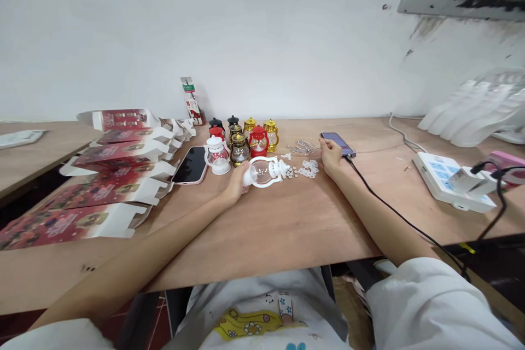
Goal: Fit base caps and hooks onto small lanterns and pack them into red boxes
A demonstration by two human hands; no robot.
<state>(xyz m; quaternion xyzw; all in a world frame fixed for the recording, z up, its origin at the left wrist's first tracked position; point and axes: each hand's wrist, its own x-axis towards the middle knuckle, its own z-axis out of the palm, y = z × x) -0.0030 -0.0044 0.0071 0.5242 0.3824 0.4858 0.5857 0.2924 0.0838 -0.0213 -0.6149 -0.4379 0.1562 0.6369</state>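
Observation:
My left hand [237, 185] is closed round a small white toy lantern [264, 171] that lies on its side on the wooden table [287, 224]. My right hand [330, 155] rests next to a phone with a lit screen [337, 143], its fingers touching the phone's near edge; they look curled. Between the hands lies a scatter of small white plastic pieces [305, 168]. Behind the lying lantern stands a group of upright toy lanterns [241, 139] in white, red, gold and black.
Flat red printed cartons [102, 175] are spread in a row on the left. A dark phone in a pink case [191, 164] lies beside them. A white power strip [451, 180] with a plugged charger sits on the right, with a black cable [394, 210] running to the lit phone. Small metal pins [302, 147] lie near it.

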